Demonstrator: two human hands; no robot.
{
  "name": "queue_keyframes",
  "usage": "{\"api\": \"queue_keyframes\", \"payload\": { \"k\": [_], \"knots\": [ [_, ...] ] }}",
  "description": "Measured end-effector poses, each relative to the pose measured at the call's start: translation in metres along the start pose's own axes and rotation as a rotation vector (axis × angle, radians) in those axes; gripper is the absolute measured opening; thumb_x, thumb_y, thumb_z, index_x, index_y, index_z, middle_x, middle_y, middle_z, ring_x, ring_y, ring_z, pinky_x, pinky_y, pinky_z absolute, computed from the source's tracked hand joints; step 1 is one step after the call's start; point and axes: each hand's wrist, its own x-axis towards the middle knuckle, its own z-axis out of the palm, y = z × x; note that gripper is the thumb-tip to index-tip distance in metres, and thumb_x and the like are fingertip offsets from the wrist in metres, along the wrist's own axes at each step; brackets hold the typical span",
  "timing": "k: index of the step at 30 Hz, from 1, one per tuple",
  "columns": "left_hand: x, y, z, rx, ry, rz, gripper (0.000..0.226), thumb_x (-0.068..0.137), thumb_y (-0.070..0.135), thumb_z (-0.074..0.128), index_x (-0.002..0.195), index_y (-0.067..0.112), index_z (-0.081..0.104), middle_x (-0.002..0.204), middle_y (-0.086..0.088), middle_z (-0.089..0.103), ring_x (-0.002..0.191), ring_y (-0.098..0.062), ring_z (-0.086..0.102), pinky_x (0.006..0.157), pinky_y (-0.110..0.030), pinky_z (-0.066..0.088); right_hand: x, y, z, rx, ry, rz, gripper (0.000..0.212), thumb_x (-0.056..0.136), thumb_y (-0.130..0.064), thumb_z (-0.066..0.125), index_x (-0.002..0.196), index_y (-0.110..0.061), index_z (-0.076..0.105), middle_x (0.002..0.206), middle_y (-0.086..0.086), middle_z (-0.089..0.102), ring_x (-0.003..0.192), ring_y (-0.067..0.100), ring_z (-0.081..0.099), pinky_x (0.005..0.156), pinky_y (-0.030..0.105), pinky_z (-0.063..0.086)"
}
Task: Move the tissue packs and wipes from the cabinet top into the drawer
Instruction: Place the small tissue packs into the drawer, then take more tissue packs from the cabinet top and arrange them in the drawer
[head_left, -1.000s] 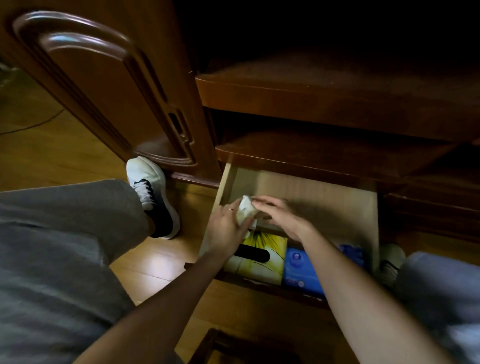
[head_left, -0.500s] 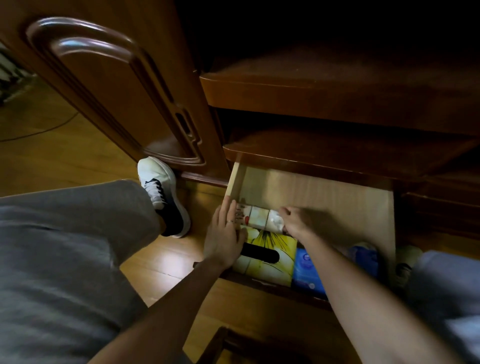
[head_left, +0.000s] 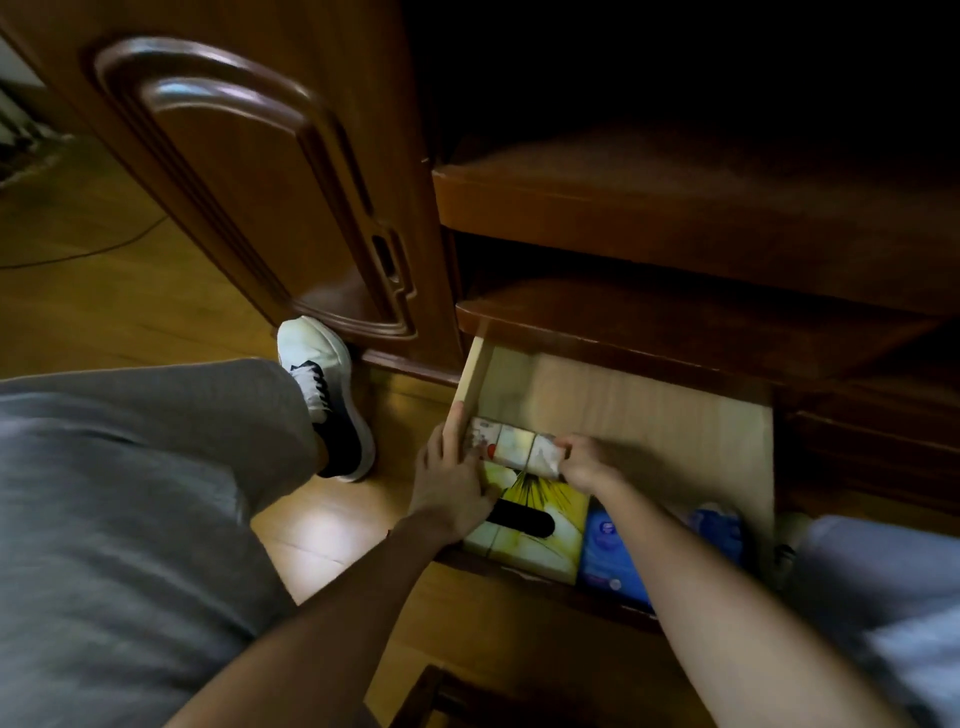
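Since a second ago the small white tissue packs (head_left: 517, 452) had settled flat in the drawer (head_left: 649, 415), left hand (head_left: 452, 483) pressing open-fingered, right hand (head_left: 587, 462) pinching their right end

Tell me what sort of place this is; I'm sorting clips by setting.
Probably a room in a home. A dark carved wooden cabinet with an open drawer stands on a polished wood floor, and the drawer holds a yellow tissue box and a blue wipes pack.
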Motion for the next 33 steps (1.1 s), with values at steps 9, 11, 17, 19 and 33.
{"api": "queue_keyframes", "payload": {
  "k": [9, 11, 17, 19, 33],
  "knots": [
    [-0.013, 0.029, -0.135, 0.056, 0.032, 0.075, 0.055, 0.099, 0.049, 0.047, 0.148, 0.023, 0.044, 0.16, -0.004, 0.032, 0.142, -0.027, 0.038, 0.111, -0.042, 0.036, -0.125, -0.061, -0.102, -0.063, 0.301, -0.285, 0.039, 0.1, -0.025, 0.055, 0.137, -0.037, 0.055, 0.137, -0.007, 0.06, 0.095, 0.009, 0.064, 0.078, 0.029, 0.052],
    [-0.024, 0.047, -0.193, 0.022, 0.345, 0.214, 0.034, 0.101, 0.042, 0.045, 0.122, 0.024, 0.065, 0.128, 0.002, 0.062, 0.11, -0.022, 0.065, 0.084, -0.036, 0.053, -0.165, -0.08, -0.146, -0.028, 0.535, -0.43, 0.028, 0.101, -0.026, 0.053, 0.123, -0.04, 0.064, 0.12, -0.017, 0.069, 0.066, -0.003, 0.058, 0.059, 0.018, 0.043],
    [-0.044, 0.116, -0.367, -0.083, 1.088, 0.595, 0.023, 0.101, 0.029, 0.048, 0.093, 0.018, 0.067, 0.09, 0.005, 0.066, 0.088, -0.018, 0.061, 0.064, -0.033, 0.051, -0.26, -0.131, -0.289, -0.048, 1.402, -0.823, 0.021, 0.092, -0.018, 0.055, 0.104, -0.03, 0.068, 0.099, -0.016, 0.067, 0.095, 0.005, 0.058, 0.068, 0.02, 0.049],
    [-0.036, 0.138, -0.411, -0.091, 1.131, 0.581, 0.02, 0.1, 0.029, 0.05, 0.099, 0.018, 0.066, 0.098, 0.004, 0.065, 0.095, -0.018, 0.058, 0.066, -0.035, 0.05, -0.266, -0.14, -0.329, -0.106, 1.419, -0.734, 0.028, 0.092, -0.019, 0.056, 0.116, -0.028, 0.066, 0.113, -0.011, 0.067, 0.108, 0.012, 0.056, 0.081, 0.03, 0.052],
    [0.154, 0.24, -0.5, 0.019, 0.768, 0.405, 0.053, 0.094, 0.049, 0.046, 0.139, 0.022, 0.055, 0.146, -0.003, 0.048, 0.137, -0.024, 0.038, 0.113, -0.043, 0.031, -0.187, -0.19, -0.481, -0.362, 1.262, -0.414, 0.033, 0.095, -0.038, 0.054, 0.126, -0.029, 0.06, 0.119, 0.001, 0.066, 0.112, 0.024, 0.058, 0.08, 0.038, 0.049]
  ]
}}
